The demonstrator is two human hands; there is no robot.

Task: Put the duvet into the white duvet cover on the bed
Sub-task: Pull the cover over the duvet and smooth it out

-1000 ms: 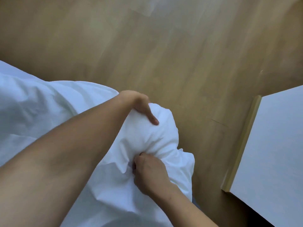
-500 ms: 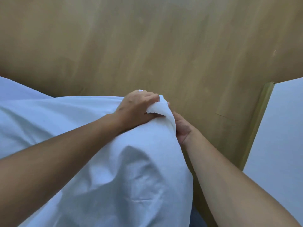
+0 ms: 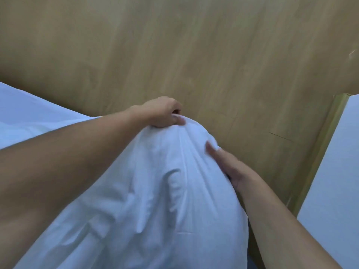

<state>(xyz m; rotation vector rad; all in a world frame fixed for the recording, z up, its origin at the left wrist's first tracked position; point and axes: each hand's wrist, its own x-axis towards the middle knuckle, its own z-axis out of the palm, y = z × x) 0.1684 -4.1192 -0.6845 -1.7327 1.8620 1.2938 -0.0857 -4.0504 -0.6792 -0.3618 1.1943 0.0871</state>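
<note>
Head view, the only view on record. We list the following.

Item 1: white duvet cover (image 3: 165,191). A large mass of creased white cloth fills the lower middle of the view. It rises to a rounded, filled-out corner that stands in front of the wooden floor (image 3: 194,55). The cover lies between the person's two forearms and runs down to the lower left edge. We cannot tell the duvet apart from the cover, since only the outer white cloth shows.

Item 2: left hand (image 3: 161,111). It sits on top of the rounded corner, knuckles up, with the fingers curled down over a bunch of the cloth. We record this as a closed grip on the cover. The left forearm (image 3: 68,162) crosses from the lower left, in front of the cloth.

Item 3: right hand (image 3: 231,166). It is set against the right flank of the corner, lower than the left hand and apart from it. One digit lies straight on the cloth, pointing up, and the others are hidden behind the bulge. We cannot tell whether this hand clasps the cloth or only presses on it. The right forearm (image 3: 281,220) enters from the lower right.

Item 4: white bedding (image 3: 29,113). It lies flat at the left edge, behind the left forearm.

Item 5: white panel (image 3: 334,171). It has a pale wooden edge and stands at the right, apart from the cover.

The picture is somewhat blurred throughout.
</note>
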